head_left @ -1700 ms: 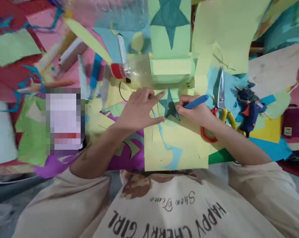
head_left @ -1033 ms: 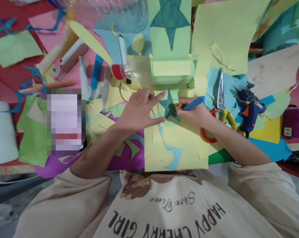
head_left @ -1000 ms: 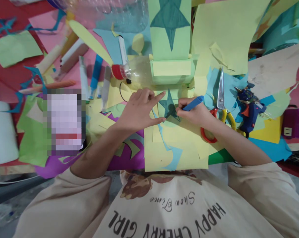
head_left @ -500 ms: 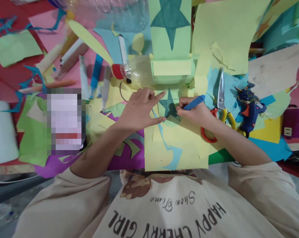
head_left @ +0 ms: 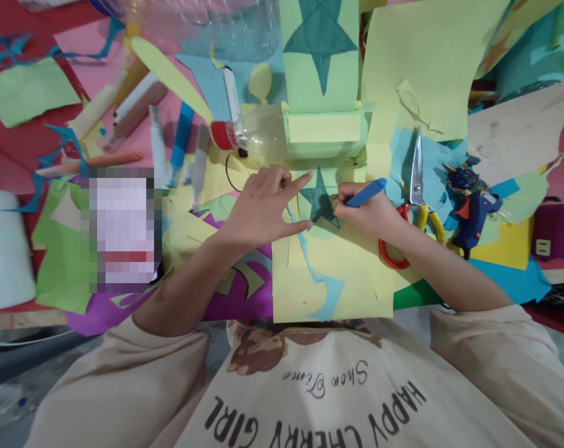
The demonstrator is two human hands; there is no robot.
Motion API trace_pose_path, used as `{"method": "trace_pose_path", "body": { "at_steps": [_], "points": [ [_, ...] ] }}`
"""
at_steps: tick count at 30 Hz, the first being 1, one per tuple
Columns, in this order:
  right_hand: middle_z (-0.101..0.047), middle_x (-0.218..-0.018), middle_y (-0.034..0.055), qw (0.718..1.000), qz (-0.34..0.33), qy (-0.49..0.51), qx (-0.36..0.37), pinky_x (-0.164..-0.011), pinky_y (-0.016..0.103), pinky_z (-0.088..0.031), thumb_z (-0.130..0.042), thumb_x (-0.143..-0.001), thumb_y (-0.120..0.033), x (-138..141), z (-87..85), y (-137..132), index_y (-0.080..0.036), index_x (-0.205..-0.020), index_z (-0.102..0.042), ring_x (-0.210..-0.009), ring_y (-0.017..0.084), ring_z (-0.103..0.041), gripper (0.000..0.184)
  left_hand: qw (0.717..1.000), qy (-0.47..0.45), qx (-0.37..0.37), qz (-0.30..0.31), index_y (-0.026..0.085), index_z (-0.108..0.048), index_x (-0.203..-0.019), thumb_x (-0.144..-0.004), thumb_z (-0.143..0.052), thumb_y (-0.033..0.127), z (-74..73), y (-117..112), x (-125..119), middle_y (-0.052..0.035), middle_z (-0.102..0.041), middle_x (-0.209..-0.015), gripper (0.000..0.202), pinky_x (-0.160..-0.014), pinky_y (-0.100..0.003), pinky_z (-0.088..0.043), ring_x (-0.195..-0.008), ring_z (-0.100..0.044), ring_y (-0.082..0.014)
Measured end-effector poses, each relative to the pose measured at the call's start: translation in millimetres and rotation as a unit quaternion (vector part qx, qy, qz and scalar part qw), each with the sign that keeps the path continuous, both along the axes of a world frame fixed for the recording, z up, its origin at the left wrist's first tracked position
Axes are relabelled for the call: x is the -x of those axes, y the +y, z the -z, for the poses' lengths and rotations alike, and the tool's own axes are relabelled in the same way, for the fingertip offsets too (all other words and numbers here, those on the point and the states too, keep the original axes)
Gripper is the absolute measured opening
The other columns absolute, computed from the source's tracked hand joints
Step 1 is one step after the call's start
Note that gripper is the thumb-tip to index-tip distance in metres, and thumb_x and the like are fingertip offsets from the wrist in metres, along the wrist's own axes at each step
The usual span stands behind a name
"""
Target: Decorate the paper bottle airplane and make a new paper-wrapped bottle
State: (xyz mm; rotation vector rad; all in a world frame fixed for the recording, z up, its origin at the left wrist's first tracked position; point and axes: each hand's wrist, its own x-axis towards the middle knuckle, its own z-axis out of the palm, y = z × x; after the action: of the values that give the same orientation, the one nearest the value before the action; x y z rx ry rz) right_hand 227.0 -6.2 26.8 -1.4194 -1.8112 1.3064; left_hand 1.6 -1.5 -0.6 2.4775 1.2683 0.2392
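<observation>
My right hand (head_left: 363, 205) grips a blue marker (head_left: 368, 192), its tip hidden behind the fingers at the right edge of a dark teal star (head_left: 320, 199). The star is coloured on light green paper lying over yellow sheets (head_left: 352, 280). On the left of the star, my left hand (head_left: 266, 208) has thumb and forefinger spread apart, their tips on the paper. Just beyond, a clear plastic bottle (head_left: 266, 132) with a red cap (head_left: 221, 134) lies on its side, wrapped in green paper. A larger teal star (head_left: 322, 40) shows on the paper strip behind it.
Right of my right hand lie scissors (head_left: 417, 180) with red and yellow handles and a blue glue gun (head_left: 475, 218). Several markers (head_left: 182, 143) are scattered at left, near a blurred-out phone (head_left: 123, 230) and a white cylinder (head_left: 6, 249). Paper scraps surround everything.
</observation>
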Motion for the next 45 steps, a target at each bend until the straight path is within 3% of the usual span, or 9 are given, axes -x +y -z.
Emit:
{"method": "trace_pose_path", "body": {
  "at_steps": [9, 15, 22, 30, 35, 45],
  "points": [
    [-0.033, -0.051, -0.0075, 0.999, 0.031, 0.007, 0.004, -0.052, 0.029, -0.026, -0.056, -0.078, -0.01, 0.9, -1.2, 0.6, -0.023, -0.055, -0.033, -0.053, 0.008, -0.031, 0.035, 1.0, 0.006, -0.001, -0.002, 0.02, -0.05, -0.149, -0.085, -0.053, 0.073, -0.9, 0.4, -0.3, -0.0131, -0.054, -0.111, 0.083, -0.096, -0.046, -0.043, -0.104, -0.05, -0.0312],
    [-0.03, -0.048, -0.0084, 1.0, -0.007, 0.005, 0.008, -0.052, 0.029, -0.023, -0.056, -0.069, -0.005, -1.7, 0.4, 0.7, -0.022, -0.051, -0.031, -0.052, 0.008, -0.028, 0.035, 1.0, 0.007, -0.004, 0.001, 0.018, -0.049, -0.15, -0.086, -0.054, 0.071, -0.2, 0.4, -0.1, -0.0134, -0.055, -0.111, 0.083, -0.096, -0.046, -0.043, -0.105, -0.05, -0.0313],
    [-0.029, -0.051, -0.0078, 0.999, 0.039, 0.016, 0.002, -0.052, 0.029, -0.025, -0.056, -0.077, -0.01, 0.2, 0.7, -0.2, -0.023, -0.055, -0.031, -0.053, 0.008, -0.029, 0.036, 1.0, 0.013, -0.001, 0.003, 0.018, -0.049, -0.15, -0.085, -0.056, 0.07, -2.5, 0.6, -0.8, -0.013, -0.054, -0.111, 0.083, -0.096, -0.045, -0.043, -0.105, -0.05, -0.0312],
    [-0.031, -0.048, -0.0077, 1.0, 0.002, 0.007, 0.016, -0.051, 0.029, -0.023, -0.054, -0.068, -0.009, -1.1, -0.8, -0.7, -0.022, -0.051, -0.03, -0.053, 0.008, -0.027, 0.032, 1.0, -0.013, 0.006, -0.002, 0.021, -0.051, -0.148, -0.084, -0.051, 0.076, 2.2, 0.7, 1.7, -0.0131, -0.053, -0.111, 0.084, -0.097, -0.048, -0.042, -0.105, -0.049, -0.0323],
    [-0.029, -0.05, -0.0075, 0.998, 0.027, 0.049, 0.004, -0.051, 0.028, -0.025, -0.052, -0.072, -0.015, -1.5, -1.2, -0.2, -0.024, -0.053, -0.028, -0.052, 0.008, -0.029, 0.031, 1.0, -0.018, 0.015, -0.005, 0.021, -0.049, -0.149, -0.086, -0.049, 0.076, 0.8, 1.1, 1.1, -0.0129, -0.052, -0.111, 0.084, -0.099, -0.049, -0.04, -0.105, -0.049, -0.0315],
    [-0.031, -0.051, -0.007, 1.0, -0.023, 0.001, -0.008, -0.053, 0.028, -0.025, -0.055, -0.076, -0.019, -1.8, 2.5, -4.0, -0.023, -0.055, -0.03, -0.054, 0.008, -0.028, 0.033, 1.0, -0.02, -0.011, -0.007, 0.021, -0.051, -0.148, -0.086, -0.052, 0.072, 4.3, 0.9, 1.4, -0.0123, -0.052, -0.109, 0.08, -0.097, -0.048, -0.041, -0.103, -0.049, -0.0307]
  ]
}}
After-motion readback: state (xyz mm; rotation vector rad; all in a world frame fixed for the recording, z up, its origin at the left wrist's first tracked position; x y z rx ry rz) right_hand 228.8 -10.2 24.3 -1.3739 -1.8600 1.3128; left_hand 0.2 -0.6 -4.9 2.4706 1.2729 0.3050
